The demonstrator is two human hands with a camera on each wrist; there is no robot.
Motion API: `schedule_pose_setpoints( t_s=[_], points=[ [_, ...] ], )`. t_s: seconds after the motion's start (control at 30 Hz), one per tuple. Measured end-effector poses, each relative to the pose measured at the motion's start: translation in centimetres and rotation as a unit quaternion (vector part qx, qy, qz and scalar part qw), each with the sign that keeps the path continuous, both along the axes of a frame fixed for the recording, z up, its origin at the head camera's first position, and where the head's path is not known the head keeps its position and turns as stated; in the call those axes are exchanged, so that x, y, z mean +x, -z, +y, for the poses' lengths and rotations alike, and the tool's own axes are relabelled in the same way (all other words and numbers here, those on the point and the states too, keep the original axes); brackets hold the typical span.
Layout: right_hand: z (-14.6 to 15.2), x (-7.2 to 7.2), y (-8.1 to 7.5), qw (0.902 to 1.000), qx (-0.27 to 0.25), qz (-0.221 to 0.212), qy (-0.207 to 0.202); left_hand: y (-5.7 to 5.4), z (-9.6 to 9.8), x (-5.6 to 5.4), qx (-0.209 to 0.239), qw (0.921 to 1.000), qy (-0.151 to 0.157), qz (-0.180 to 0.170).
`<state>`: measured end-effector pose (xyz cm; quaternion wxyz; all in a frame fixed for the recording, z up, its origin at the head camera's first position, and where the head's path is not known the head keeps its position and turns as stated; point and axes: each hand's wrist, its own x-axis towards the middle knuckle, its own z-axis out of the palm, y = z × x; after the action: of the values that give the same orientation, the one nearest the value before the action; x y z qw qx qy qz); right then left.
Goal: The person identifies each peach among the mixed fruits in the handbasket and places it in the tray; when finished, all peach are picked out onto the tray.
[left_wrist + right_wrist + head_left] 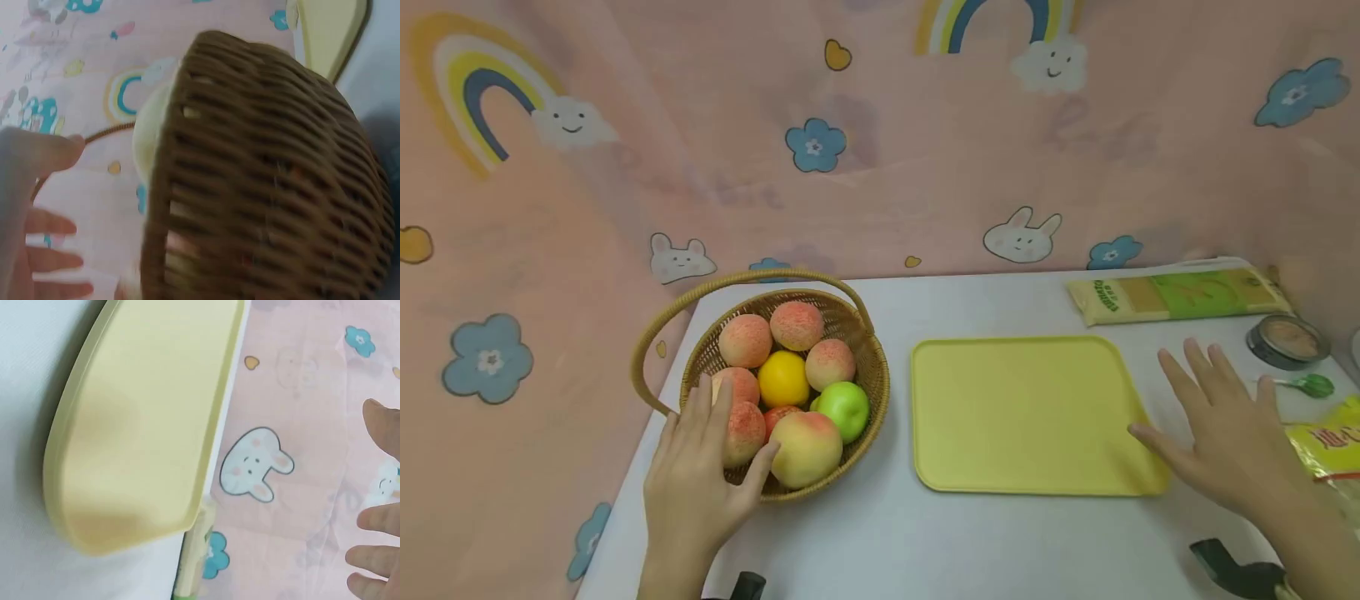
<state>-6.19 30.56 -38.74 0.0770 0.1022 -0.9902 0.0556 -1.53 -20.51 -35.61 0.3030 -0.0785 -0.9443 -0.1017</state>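
A wicker basket [868,354] with a tall looped handle [642,354] stands on the left of the white table. Inside lie several peaches [797,325], a yellow-orange fruit [783,379], a green apple [842,412] and a partly hidden red fruit [781,415]. My left hand [700,479] hovers at the basket's near left side, fingers extended and thumb spread. The left wrist view shows that hand [44,156] apart from the basket's woven wall [269,175]. Over the right edge of a yellow tray [1022,417], my right hand [1228,442] is spread and holds nothing.
A green and beige packet [1180,296] lies at the back right. Near it are a round dark-rimmed tin [1288,342], a small green-ended utensil [1313,385] and a yellow bag [1330,437]. Behind the table hangs a pink patterned cloth [910,150].
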Motion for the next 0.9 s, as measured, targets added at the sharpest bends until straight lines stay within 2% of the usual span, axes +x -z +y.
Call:
schedule_pose_setpoints(
  t_s=[0.13, 0.2, 0.23, 0.27, 0.33, 0.4, 0.43, 0.47, 0.5, 0.53, 0.57, 0.6, 0.77, 0.9],
  points=[
    [-0.6, 0.1, -0.3, 0.998, -0.045, 0.018, -0.042, 1.1, -1.3, 0.9, 0.048, 0.9964, 0.044, 0.054],
    [-1.1, 0.0, -0.5, 0.996, -0.063, 0.018, -0.06, 1.6, -1.9, 1.1, 0.08, 0.9897, 0.07, 0.096],
    [-1.5, 0.0, -0.6, 0.995, -0.072, 0.016, -0.067, 1.8, -2.2, 1.1, 0.102, 0.9831, 0.087, 0.124],
    [-1.9, -0.1, -0.8, 0.9939, -0.08, 0.012, -0.075, 1.9, -2.5, 1.0, 0.128, 0.9738, 0.107, 0.155],
    [-2.7, -0.2, -1.1, 0.9895, -0.11, 0.009, -0.094, 2.1, -2.8, 0.8, 0.191, 0.9473, 0.151, 0.208],
    [-3.8, -0.3, -1.4, 0.9833, -0.144, 0.004, -0.111, 2.3, -3.2, 0.5, 0.268, 0.9102, 0.197, 0.246],
    [-4.3, -0.3, -1.6, 0.9791, -0.163, 0.0, -0.121, 2.5, -3.5, 0.4, 0.305, 0.8911, 0.217, 0.257],
    [-4.9, -0.4, -1.8, 0.9747, -0.18, -0.004, -0.133, 2.6, -3.9, 0.2, 0.337, 0.8756, 0.228, 0.26],
    [-5.6, -0.5, -2.1, 0.97, -0.196, -0.005, -0.144, 2.9, -4.3, 0.1, 0.368, 0.8613, 0.239, 0.256],
    [-6.2, -0.6, -2.3, 0.9664, -0.206, -0.01, -0.154, 3.2, -4.9, 0.0, 0.395, 0.8513, 0.246, 0.242],
    [-6.9, -0.7, -2.6, 0.9632, -0.215, -0.013, -0.161, 3.5, -5.6, -0.2, 0.418, 0.8423, 0.256, 0.225],
    [-7.6, -0.8, -2.9, 0.9597, -0.223, -0.015, -0.171, 3.9, -6.3, -0.4, 0.434, 0.8378, 0.263, 0.201],
    [-11.3, -2.0, -4.1, 0.9426, -0.231, -0.012, -0.241, 5.4, -9.0, -1.5, 0.47, 0.8237, 0.309, 0.069],
    [-14.7, -3.4, -5.0, 0.9223, -0.23, -0.036, -0.309, 6.1, -9.7, -2.3, 0.474, 0.8175, 0.328, 0.008]
  ],
)
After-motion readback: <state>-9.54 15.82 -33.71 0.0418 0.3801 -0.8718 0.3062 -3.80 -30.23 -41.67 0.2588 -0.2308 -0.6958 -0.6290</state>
